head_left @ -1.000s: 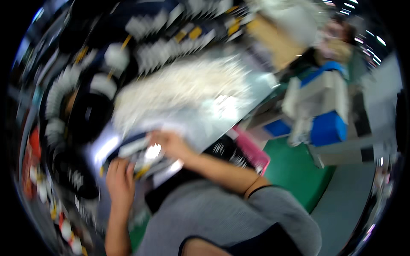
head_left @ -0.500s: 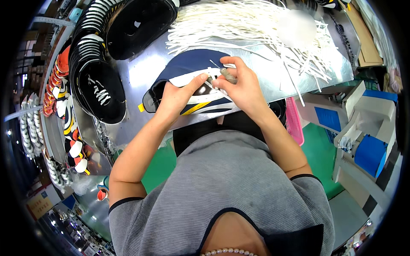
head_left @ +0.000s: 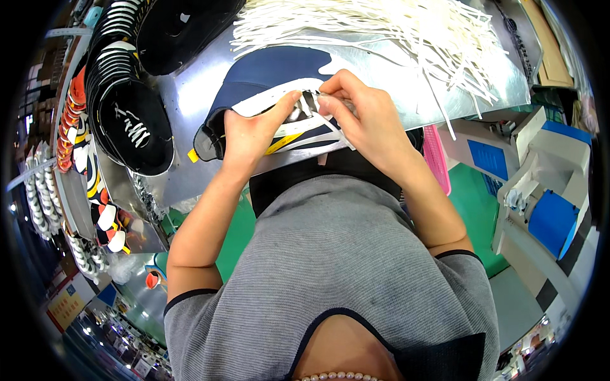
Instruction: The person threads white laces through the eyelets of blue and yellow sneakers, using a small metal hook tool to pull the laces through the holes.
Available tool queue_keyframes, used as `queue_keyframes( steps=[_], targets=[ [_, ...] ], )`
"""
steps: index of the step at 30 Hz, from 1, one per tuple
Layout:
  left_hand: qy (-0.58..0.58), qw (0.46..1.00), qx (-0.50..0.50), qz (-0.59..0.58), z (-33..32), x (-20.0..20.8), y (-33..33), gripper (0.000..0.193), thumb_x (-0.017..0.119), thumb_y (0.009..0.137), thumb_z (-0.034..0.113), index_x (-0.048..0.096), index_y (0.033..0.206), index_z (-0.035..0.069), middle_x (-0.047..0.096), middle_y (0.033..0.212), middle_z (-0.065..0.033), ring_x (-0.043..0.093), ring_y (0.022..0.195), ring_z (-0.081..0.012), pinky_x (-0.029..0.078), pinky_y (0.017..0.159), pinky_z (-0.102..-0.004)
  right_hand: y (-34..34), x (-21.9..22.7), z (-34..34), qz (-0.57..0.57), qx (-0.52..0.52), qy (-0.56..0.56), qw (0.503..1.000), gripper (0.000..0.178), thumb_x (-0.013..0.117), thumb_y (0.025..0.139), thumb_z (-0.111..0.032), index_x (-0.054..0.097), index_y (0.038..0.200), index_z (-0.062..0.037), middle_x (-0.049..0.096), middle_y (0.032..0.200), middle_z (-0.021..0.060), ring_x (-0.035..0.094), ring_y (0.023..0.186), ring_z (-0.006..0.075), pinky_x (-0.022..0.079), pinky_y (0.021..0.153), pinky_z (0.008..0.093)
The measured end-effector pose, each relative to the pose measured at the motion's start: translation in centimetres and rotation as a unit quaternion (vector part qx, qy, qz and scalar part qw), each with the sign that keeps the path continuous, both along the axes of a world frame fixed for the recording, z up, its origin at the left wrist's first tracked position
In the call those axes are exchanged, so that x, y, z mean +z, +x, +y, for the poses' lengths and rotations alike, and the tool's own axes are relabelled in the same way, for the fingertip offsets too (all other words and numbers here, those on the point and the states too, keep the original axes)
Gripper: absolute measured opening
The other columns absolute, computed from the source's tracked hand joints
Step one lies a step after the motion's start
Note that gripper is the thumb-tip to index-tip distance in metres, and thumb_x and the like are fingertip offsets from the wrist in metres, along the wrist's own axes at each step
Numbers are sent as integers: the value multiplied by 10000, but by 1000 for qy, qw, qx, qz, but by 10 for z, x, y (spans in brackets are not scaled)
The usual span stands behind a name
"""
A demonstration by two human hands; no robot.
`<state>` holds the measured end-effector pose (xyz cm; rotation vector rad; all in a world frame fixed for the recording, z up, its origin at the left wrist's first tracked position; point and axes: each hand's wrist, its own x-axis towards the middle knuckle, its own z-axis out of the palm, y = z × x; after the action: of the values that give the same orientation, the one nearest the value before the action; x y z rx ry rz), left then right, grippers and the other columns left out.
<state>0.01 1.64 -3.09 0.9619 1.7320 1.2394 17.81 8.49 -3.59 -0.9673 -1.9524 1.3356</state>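
Gathered tighter than before, the right hand [head_left: 376, 126] pinches white lace [head_left: 338, 132] as the left hand [head_left: 250, 134] grips a navy shoe upper [head_left: 270, 71], best kept taut.

Left fingers [head_left: 284, 109] grip a navy shoe upper [head_left: 272, 71], right fingers [head_left: 345, 80] touching it — white laces [head_left: 365, 22] heaped beyond.

Green floor [head_left: 475, 216] below; metal tabletop [head_left: 410, 106] reflecting white light [head_left: 206, 77].

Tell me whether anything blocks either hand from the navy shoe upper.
Nothing visible does: the left hand grips the navy shoe upper, and the right hand is at its eyelets. The pile of white laces lies beyond, not between.
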Motion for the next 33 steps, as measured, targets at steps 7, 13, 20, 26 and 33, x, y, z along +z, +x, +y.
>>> queue_keyframes(
  steps=[7,13,20,26,33],
  targets=[
    [11,1000,-8,16,-3,-1,0,210,752,872,65,675,1035,-41,714,962,-52,655,852,-96,533,750,-252,-4,0,10,-35,23,33,999,140,620,932,-117,619,929,23,684,720,142,683,655,249,517,624,316],
    [160,950,-109,246,-16,-15,2,209,665,935,78,679,1107,-39,730,1016,-116,698,930,-215,526,820,-317,-36,-1,3,-225,54,184,955,87,624,830,-50,604,902,-5,675,713,172,685,693,364,545,659,443],
    [-127,988,-85,38,-17,-4,-22,303,570,988,236,694,928,-34,723,843,-90,651,820,-138,497,751,-279,2,38,36,-206,71,105,970,157,563,958,-175,614,1010,-36,620,699,107,635,707,269,486,669,357],
    [-128,981,-74,127,-19,18,-33,384,638,979,279,651,1184,-45,720,1041,-108,651,960,-151,503,865,-285,-34,-28,27,-40,-37,111,992,189,580,983,-238,586,1062,-66,699,844,137,674,772,349,521,701,437],
    [-110,986,80,-101,-12,16,-25,345,748,833,72,658,1150,-31,710,1066,-105,676,969,-185,533,852,-305,-40,-32,21,-62,-20,140,988,194,580,980,-230,592,1034,-45,703,870,133,680,781,341,529,701,436]
  ],
)
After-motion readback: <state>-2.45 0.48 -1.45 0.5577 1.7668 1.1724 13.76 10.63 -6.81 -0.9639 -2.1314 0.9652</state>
